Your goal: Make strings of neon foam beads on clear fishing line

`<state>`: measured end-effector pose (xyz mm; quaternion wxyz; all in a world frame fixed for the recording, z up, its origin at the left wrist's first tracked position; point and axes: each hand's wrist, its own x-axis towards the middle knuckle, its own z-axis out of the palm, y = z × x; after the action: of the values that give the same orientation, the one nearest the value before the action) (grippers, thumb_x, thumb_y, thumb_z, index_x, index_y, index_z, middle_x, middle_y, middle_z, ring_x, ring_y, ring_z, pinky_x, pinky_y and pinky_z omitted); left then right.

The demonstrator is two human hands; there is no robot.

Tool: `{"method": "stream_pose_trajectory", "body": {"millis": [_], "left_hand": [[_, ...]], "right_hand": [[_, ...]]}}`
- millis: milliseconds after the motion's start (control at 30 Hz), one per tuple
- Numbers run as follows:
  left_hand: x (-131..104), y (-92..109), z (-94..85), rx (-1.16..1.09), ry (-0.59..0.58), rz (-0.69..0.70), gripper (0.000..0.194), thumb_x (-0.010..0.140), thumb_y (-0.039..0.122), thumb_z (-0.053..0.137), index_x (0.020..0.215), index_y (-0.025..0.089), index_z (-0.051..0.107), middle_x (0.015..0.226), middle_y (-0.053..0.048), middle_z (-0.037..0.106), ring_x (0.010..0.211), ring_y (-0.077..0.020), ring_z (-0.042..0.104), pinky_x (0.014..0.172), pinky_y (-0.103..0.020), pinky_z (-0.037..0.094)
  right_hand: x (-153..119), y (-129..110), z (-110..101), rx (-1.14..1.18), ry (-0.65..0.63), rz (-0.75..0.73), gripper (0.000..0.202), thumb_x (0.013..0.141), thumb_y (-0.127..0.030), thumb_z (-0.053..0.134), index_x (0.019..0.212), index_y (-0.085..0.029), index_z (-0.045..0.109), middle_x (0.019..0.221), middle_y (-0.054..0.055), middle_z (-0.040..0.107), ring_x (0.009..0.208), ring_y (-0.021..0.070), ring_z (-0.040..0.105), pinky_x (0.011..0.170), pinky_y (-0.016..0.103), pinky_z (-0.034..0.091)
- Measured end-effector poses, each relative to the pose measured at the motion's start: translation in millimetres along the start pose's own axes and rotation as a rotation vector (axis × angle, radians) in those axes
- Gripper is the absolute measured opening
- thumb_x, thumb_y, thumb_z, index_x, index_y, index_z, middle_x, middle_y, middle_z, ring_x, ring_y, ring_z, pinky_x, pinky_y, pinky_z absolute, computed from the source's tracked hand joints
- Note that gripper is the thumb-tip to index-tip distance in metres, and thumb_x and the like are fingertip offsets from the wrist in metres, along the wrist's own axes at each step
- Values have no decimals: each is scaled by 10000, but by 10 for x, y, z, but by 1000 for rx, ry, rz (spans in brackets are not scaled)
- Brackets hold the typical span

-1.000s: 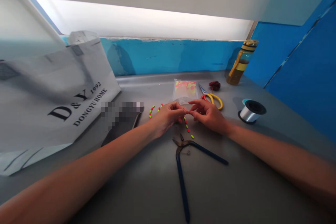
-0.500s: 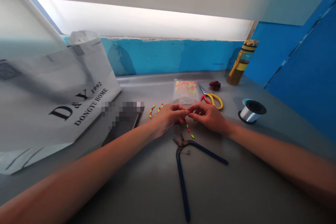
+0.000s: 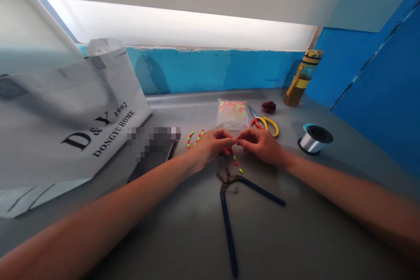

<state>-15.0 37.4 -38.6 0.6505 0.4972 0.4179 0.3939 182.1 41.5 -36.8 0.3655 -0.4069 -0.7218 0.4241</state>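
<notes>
My left hand (image 3: pixel 215 145) is closed, thumb and index finger pinched together at the centre of the table. A string of red and yellow-green beads (image 3: pixel 189 141) emerges behind it on the left, and more beads (image 3: pixel 235 159) hang out below its fingers. My right hand (image 3: pixel 259 145) also pinches, its fingertips meeting those of the left; whatever is between them is too small to make out. Just below lie pliers (image 3: pixel 231 179) with dark blue handles, spread apart. Beyond the hands is a clear bag of beads (image 3: pixel 232 111).
Scissors (image 3: pixel 266 123) with red and yellow handles lie behind my right hand, near a dark red bundle (image 3: pixel 268 106). To the right stand a spool of clear line (image 3: pixel 313 141) and a bottle (image 3: pixel 302 79). A white bag (image 3: pixel 75 127) and a dark, partly pixelated object (image 3: pixel 151 153) occupy the left.
My right hand's fingers have drawn closer together into a tighter pinch, shifting very slightly. The left hand and the things on the table stay where they were.
</notes>
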Motion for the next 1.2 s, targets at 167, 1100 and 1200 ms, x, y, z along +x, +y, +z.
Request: {"method": "stream_pose_trajectory", "body": {"millis": [167, 1100, 1200], "left_hand": [[-9, 3, 7, -12, -3, 8, 164, 698, 237, 787, 721, 157, 646, 664, -23, 657, 546, -101, 561, 540, -231, 407], [-39, 22, 28, -63, -19, 63, 189, 675, 128, 713, 854, 168, 667, 991, -64, 722, 577, -88, 586, 561, -237, 477], [-38, 38, 15, -37, -60, 51, 289, 691, 158, 725, 978, 180, 694, 1016, -60, 710, 625, -102, 613, 582, -241, 477]], "right_hand": [[1, -19, -3, 5, -28, -5, 86, 839, -256, 633, 865, -174, 636, 747, 1, 665, 583, 101, 585, 559, 234, 484], [-23, 37, -7, 96, -4, -44, 266, 874, -220, 544, 1131, -169, 589, 677, -21, 609, 563, 112, 542, 540, 252, 432], [-35, 26, 2, 75, -4, -58, 253, 877, -219, 541, 1122, -173, 586, 680, -23, 610, 564, 109, 533, 543, 252, 421]]}}
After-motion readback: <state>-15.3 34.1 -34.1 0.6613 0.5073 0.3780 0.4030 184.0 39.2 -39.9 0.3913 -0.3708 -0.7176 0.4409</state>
